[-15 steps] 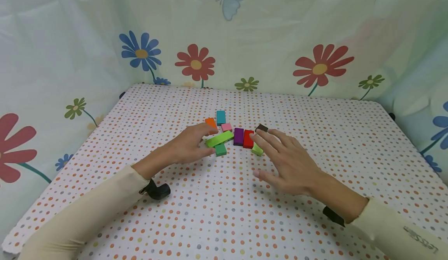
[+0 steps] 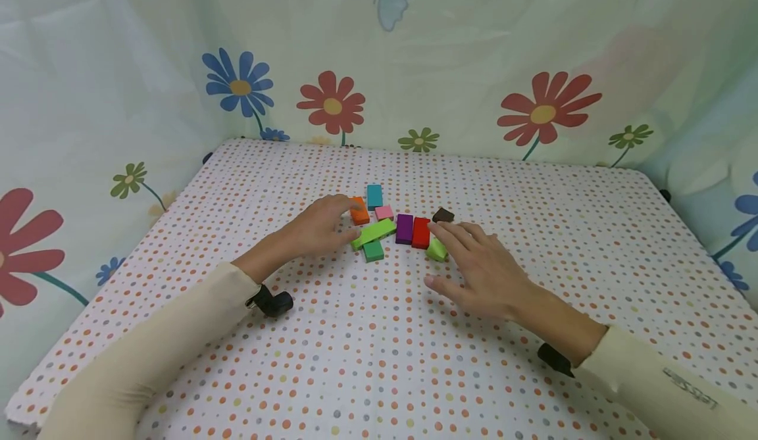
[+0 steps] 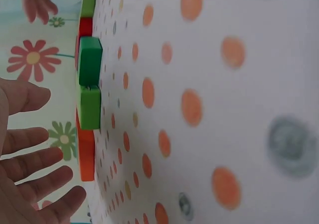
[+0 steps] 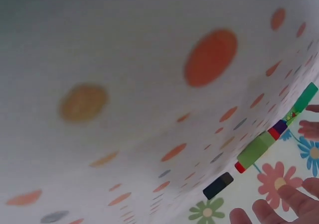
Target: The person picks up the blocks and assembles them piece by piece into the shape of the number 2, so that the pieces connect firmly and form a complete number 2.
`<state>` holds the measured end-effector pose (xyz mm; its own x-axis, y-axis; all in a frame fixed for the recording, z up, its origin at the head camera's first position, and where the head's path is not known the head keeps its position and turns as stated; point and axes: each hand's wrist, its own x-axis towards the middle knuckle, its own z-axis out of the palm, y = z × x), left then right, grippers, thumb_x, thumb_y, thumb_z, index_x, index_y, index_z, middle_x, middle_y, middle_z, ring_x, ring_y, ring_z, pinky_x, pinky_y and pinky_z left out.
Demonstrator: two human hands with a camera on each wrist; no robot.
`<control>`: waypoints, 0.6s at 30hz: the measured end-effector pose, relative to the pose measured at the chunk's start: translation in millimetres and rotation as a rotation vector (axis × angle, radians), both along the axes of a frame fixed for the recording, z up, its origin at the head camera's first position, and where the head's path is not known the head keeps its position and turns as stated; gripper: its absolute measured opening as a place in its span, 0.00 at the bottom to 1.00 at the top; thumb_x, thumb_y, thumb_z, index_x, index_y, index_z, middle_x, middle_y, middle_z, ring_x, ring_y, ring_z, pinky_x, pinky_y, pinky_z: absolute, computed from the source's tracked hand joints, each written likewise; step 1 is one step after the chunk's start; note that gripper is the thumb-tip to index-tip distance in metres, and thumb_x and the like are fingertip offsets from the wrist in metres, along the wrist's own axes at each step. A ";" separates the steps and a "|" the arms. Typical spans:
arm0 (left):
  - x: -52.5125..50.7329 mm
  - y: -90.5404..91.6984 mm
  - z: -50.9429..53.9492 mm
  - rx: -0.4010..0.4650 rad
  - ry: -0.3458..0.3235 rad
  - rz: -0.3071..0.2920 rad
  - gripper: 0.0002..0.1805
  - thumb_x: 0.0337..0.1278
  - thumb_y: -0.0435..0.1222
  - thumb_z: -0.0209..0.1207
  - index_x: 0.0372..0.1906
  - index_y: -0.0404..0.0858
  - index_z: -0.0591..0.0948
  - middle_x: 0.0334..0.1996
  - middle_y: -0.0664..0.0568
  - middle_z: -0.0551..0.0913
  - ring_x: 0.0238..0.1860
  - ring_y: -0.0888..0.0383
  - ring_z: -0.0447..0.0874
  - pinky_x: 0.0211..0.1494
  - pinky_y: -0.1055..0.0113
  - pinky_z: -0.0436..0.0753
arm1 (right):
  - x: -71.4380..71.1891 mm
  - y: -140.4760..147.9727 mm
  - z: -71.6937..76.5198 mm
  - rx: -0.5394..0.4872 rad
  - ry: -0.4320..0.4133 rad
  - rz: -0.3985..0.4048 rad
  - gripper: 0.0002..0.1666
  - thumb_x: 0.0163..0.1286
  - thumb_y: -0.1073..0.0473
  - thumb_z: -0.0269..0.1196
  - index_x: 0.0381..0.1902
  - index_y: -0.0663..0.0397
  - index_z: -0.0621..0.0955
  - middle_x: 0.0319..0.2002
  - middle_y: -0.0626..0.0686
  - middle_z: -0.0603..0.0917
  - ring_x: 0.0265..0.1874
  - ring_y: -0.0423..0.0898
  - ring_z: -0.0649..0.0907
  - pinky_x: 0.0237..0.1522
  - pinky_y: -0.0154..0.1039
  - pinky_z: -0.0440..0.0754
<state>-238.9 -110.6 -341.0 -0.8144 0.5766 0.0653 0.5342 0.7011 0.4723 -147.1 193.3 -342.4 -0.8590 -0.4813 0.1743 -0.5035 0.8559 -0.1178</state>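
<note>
Several coloured blocks lie in a loose cluster mid-table. The left hand [image 2: 320, 226], fingers spread and holding nothing, hovers beside the orange block [image 2: 359, 211] and the long light green block [image 2: 374, 232], which slants against the green block [image 2: 374, 250]. Left wrist view: its fingers are apart from the orange block [image 3: 86, 154]. With relaxed fingers, the right hand [image 2: 488, 272] is just right of the red block [image 2: 421, 233] and a small light green block [image 2: 437, 250], holding nothing. A dark block [image 2: 443, 215] sits beyond its fingertips; the right wrist view shows it too [image 4: 218, 185].
A purple block [image 2: 404, 229] stands beside the red one. Behind are a pink block [image 2: 384, 212] and a teal block [image 2: 374, 196]. The dotted cloth [image 2: 355, 348] covers the table, and a flowered curtain [image 2: 462, 52] hangs behind it.
The left hand has drawn slightly back and away from the blocks, uncovering more of the orange one. The right hand has moved slightly left and up in the view.
</note>
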 end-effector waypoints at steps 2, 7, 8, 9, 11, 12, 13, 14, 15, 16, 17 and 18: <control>-4.8 1.3 -0.7 -0.020 0.005 0.002 0.25 0.69 0.42 0.61 0.66 0.35 0.75 0.64 0.44 0.77 0.69 0.46 0.70 0.72 0.49 0.69 | -1.2 -2.1 -0.2 0.000 -0.027 -0.008 0.51 0.68 0.31 0.59 0.79 0.51 0.60 0.75 0.57 0.66 0.69 0.60 0.67 0.64 0.68 0.68; -15.6 8.8 -4.7 -0.086 0.021 -0.030 0.25 0.71 0.41 0.59 0.67 0.36 0.75 0.65 0.45 0.76 0.68 0.48 0.70 0.71 0.52 0.71 | -4.3 -4.5 -2.3 0.020 -0.076 -0.025 0.51 0.69 0.32 0.58 0.79 0.54 0.59 0.75 0.59 0.66 0.70 0.62 0.66 0.66 0.68 0.67; -17.7 10.3 -5.6 -0.099 0.024 -0.035 0.24 0.72 0.41 0.58 0.68 0.36 0.75 0.65 0.45 0.76 0.68 0.48 0.69 0.71 0.53 0.71 | -4.7 -4.7 -2.8 0.024 -0.084 -0.029 0.51 0.70 0.32 0.58 0.79 0.55 0.59 0.75 0.60 0.65 0.70 0.62 0.66 0.66 0.68 0.66; -19.7 11.5 -6.5 -0.111 0.027 -0.037 0.24 0.72 0.40 0.58 0.68 0.36 0.75 0.66 0.44 0.75 0.69 0.48 0.69 0.71 0.53 0.71 | -5.4 -5.1 -3.1 0.026 -0.092 -0.034 0.51 0.70 0.32 0.58 0.79 0.55 0.60 0.75 0.60 0.65 0.71 0.62 0.65 0.67 0.68 0.66; -22.8 12.9 -7.6 -0.132 0.028 -0.027 0.23 0.73 0.39 0.57 0.68 0.36 0.75 0.67 0.44 0.75 0.70 0.48 0.68 0.71 0.53 0.71 | -6.9 -6.2 -3.8 0.032 -0.109 -0.049 0.50 0.70 0.33 0.59 0.79 0.56 0.60 0.75 0.60 0.66 0.70 0.62 0.66 0.67 0.67 0.66; -24.1 13.2 -7.8 -0.138 0.025 -0.020 0.23 0.73 0.38 0.57 0.67 0.36 0.75 0.67 0.44 0.75 0.70 0.47 0.68 0.71 0.53 0.71 | -7.5 -7.0 -3.9 0.032 -0.118 -0.054 0.50 0.70 0.34 0.59 0.78 0.57 0.61 0.74 0.60 0.67 0.70 0.62 0.66 0.67 0.67 0.66; -25.2 13.4 -8.0 -0.146 0.025 -0.013 0.22 0.73 0.37 0.57 0.67 0.36 0.76 0.67 0.44 0.75 0.70 0.48 0.68 0.72 0.53 0.71 | -8.6 -7.3 -4.5 0.034 -0.129 -0.061 0.49 0.71 0.35 0.59 0.78 0.57 0.61 0.74 0.61 0.67 0.70 0.62 0.67 0.67 0.66 0.66; -26.3 13.5 -8.1 -0.152 0.025 -0.006 0.22 0.73 0.37 0.57 0.67 0.37 0.76 0.67 0.44 0.75 0.70 0.48 0.68 0.72 0.53 0.70 | -9.7 -7.5 -4.9 0.036 -0.141 -0.069 0.48 0.71 0.36 0.60 0.78 0.58 0.61 0.73 0.61 0.67 0.69 0.61 0.67 0.67 0.66 0.67; -27.0 13.5 -8.1 -0.153 0.025 -0.004 0.21 0.73 0.36 0.57 0.66 0.36 0.76 0.66 0.45 0.75 0.70 0.48 0.68 0.72 0.53 0.70 | -10.7 -7.5 -5.3 0.036 -0.151 -0.075 0.47 0.72 0.37 0.60 0.77 0.59 0.62 0.73 0.61 0.68 0.69 0.61 0.68 0.67 0.65 0.67; -27.7 13.7 -8.0 -0.152 0.025 -0.006 0.21 0.73 0.36 0.56 0.66 0.36 0.77 0.66 0.45 0.76 0.70 0.48 0.68 0.73 0.54 0.70 | -11.6 -7.2 -5.5 0.033 -0.163 -0.081 0.46 0.72 0.38 0.60 0.77 0.60 0.63 0.72 0.61 0.69 0.69 0.61 0.68 0.67 0.65 0.68; -28.3 14.0 -7.9 -0.152 0.027 -0.009 0.20 0.73 0.36 0.56 0.65 0.36 0.77 0.65 0.45 0.76 0.70 0.49 0.68 0.72 0.54 0.70 | -12.6 -6.6 -5.8 0.028 -0.175 -0.088 0.45 0.73 0.39 0.60 0.76 0.61 0.64 0.72 0.62 0.69 0.68 0.61 0.69 0.67 0.64 0.68; -28.8 14.5 -7.8 -0.149 0.029 -0.014 0.19 0.73 0.36 0.56 0.64 0.36 0.78 0.64 0.45 0.77 0.69 0.49 0.69 0.72 0.54 0.70 | -13.6 -6.0 -6.0 0.021 -0.185 -0.094 0.44 0.73 0.40 0.61 0.75 0.62 0.65 0.71 0.62 0.70 0.68 0.61 0.69 0.67 0.63 0.69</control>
<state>-267.7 -96.1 -348.8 -0.8051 0.5931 0.0014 0.5564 0.7544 0.3484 -160.7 187.3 -348.4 -0.9167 -0.3996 0.0004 -0.3930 0.9012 -0.1826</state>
